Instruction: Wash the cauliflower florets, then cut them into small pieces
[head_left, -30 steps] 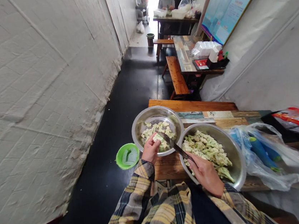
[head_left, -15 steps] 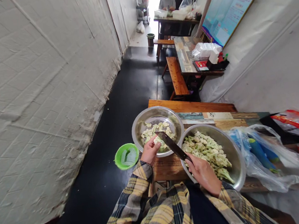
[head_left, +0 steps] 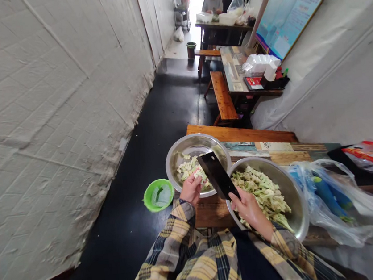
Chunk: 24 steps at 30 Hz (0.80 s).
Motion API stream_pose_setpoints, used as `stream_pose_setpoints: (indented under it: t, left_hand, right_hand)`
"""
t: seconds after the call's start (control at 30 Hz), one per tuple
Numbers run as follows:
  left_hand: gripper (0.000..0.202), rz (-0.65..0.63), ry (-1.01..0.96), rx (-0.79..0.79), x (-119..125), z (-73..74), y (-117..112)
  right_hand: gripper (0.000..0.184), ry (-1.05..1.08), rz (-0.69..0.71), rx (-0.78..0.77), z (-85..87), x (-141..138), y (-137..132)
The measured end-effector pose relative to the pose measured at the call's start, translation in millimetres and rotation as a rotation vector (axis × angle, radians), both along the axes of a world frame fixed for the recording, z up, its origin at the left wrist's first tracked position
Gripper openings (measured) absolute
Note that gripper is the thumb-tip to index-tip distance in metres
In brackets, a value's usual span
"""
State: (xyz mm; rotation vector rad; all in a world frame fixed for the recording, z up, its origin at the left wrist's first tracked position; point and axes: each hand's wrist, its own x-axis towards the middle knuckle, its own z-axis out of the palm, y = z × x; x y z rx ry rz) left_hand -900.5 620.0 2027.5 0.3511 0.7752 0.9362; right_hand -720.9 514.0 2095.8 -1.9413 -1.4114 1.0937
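We see left grip (head_left: 191,190) pinching cauliflower (head_left: 199,173) above the bowl (head_left: 192,145), likely so nothing spills, right grip (head_left: 251,210) clasping the knife (head_left: 215,175).

No legible text, wall poster (head_left: 302,7) with print too small, red card (head_left: 254,83) with blurred markings

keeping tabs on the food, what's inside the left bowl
Cauliflower pieces lie in the left bowl, with bare metal showing at its far side. The knife and left hand cover part of the inside, so what lies behind them cannot be seen.
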Motion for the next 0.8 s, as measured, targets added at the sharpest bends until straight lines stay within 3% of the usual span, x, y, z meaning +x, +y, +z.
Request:
stream_pose_setpoints:
  t: [0.1, 0.27, 0.4, 0.53, 0.67, 0.8]
  left_hand:
    - [0.052, 0.021, 0.000, -0.005, -0.1, -4.1, 2.2]
    - [0.048, 0.036, 0.016, 0.019, -5.6, -6.8, 3.7]
    - [0.049, 0.036, 0.004, -0.024, -13.4, -6.8, 4.5]
    - [0.055, 0.070, 0.042, -0.022, -15.8, -8.3, 8.8]
    - [0.054, 0.125, 0.106, -0.004, -12.3, -12.3, 13.4]
    - [0.055, 0.129, 0.153, 0.043, -8.3, -14.2, 15.3]
  right_hand:
    - [0.040, -0.015, 0.013, 0.021, -4.9, -1.0, 5.7]
    - [0.041, -0.203, 0.079, 0.202, -17.6, 1.5, 12.6]
    - [0.041, -0.210, 0.039, 0.144, -23.9, 13.8, 24.7]
    - [0.041, -0.094, 0.017, 0.119, -12.6, 16.6, 28.1]
    - [0.041, -0.041, 0.050, 0.112, 6.6, 6.3, 15.2]
    - [0.040, 0.007, 0.074, 0.083, 12.3, -0.9, 3.7]
